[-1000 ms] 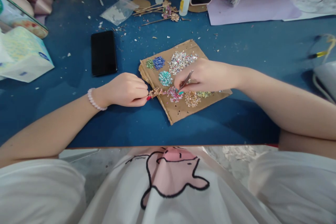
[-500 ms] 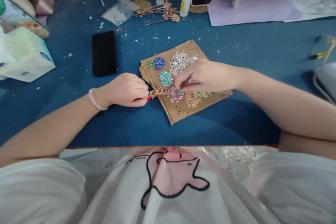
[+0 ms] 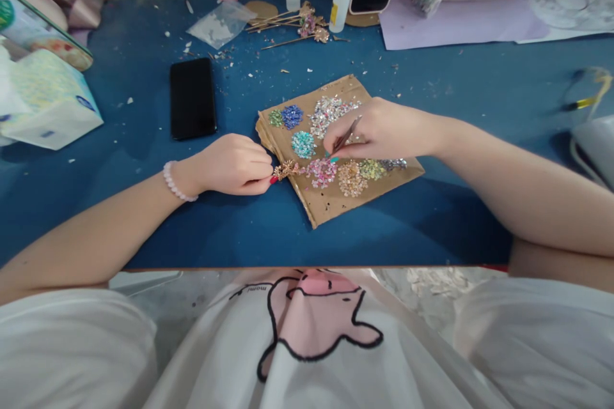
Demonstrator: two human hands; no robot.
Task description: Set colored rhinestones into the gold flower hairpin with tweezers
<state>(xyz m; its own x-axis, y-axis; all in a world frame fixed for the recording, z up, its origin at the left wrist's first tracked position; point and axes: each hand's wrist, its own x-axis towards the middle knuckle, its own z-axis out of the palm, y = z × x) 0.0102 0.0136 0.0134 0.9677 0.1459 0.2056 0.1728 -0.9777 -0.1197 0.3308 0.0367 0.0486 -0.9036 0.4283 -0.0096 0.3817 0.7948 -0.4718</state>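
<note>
The right hand [image 3: 388,130] has its grip closed on slim metal tweezers [image 3: 347,133], tips by a heap of shiny pink bits [image 3: 322,173]. The left hand [image 3: 237,165] pinches a gold, petalled ornament [image 3: 286,170] at the left edge of flat brown cardboard [image 3: 330,209], beside that heap. Farther out on the blue worktop [image 3: 460,89] are a clear bag [image 3: 221,23] with pale contents, a yellow-labelled bottle [image 3: 341,1] and a tissue box [image 3: 52,102]. The white shirt [image 3: 215,345] reads "momi", upside down.
</note>
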